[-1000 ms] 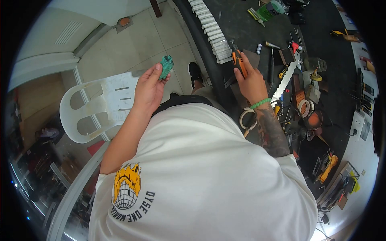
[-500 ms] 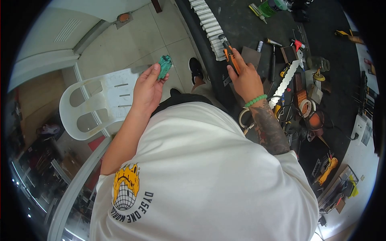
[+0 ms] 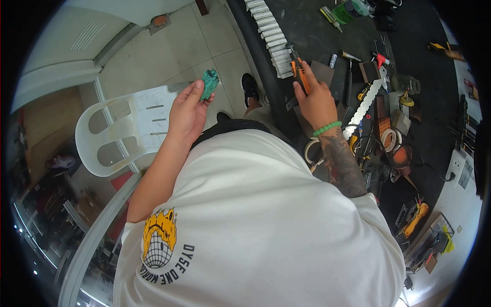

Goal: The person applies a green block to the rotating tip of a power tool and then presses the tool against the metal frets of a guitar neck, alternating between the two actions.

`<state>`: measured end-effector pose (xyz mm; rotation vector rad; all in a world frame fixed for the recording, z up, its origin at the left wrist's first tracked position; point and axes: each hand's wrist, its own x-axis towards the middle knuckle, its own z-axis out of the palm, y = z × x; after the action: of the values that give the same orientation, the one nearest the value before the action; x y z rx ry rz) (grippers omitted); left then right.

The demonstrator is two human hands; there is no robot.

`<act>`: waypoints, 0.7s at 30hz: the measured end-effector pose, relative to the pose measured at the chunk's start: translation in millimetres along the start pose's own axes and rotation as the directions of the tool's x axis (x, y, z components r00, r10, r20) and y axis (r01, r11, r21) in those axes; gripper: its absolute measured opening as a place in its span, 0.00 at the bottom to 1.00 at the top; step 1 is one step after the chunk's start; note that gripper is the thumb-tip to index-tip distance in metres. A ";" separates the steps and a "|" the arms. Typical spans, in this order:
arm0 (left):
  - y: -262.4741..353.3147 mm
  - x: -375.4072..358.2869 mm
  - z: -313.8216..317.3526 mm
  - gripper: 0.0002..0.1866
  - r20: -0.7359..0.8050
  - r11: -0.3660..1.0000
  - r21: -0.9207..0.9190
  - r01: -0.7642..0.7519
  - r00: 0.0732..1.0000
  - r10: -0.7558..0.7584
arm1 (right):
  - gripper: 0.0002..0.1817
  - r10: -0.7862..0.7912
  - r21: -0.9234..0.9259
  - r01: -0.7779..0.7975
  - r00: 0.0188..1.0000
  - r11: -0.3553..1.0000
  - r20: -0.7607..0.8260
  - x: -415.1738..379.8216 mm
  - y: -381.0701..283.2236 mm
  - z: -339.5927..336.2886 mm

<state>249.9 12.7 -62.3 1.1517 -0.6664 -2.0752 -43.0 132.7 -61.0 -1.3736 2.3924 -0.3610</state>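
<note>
Left hand (image 3: 188, 113) is pinching a small crumpled green lump (image 3: 208, 83) at its fingertips, out over the floor; it looks light and soft, best held mid-body. Right hand (image 3: 317, 100) is closing its fingers around orange-handled pliers (image 3: 298, 70) above the dark bench (image 3: 317, 36); stiff, grippy handles.

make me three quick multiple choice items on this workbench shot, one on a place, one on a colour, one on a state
1. Where is the orange-handled tool?
A. on the chair
B. in the right hand
C. on the floor

2. What colour is the bracelet?
A. green
B. red
C. black

3. How is the left hand?
A. flat on the bench
B. empty
C. raised, holding a crumpled green piece

Answers:
1. B, the right hand grips it over the dark workbench.
2. A, green beads circle the right wrist.
3. C, its fingertips pinch the piece above the white plastic chair.
</note>
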 end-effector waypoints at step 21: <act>-0.4 3.6 -1.0 0.18 0.018 1.000 -0.002 0.006 1.000 -0.006 | 0.35 -0.007 -0.003 0.007 0.997 1.000 0.076 -7.5 -19.8 -2.5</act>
<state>249.3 10.2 -65.0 1.1357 -0.6699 -2.0929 -25.1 129.5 -49.6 -1.3724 2.3282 -0.3018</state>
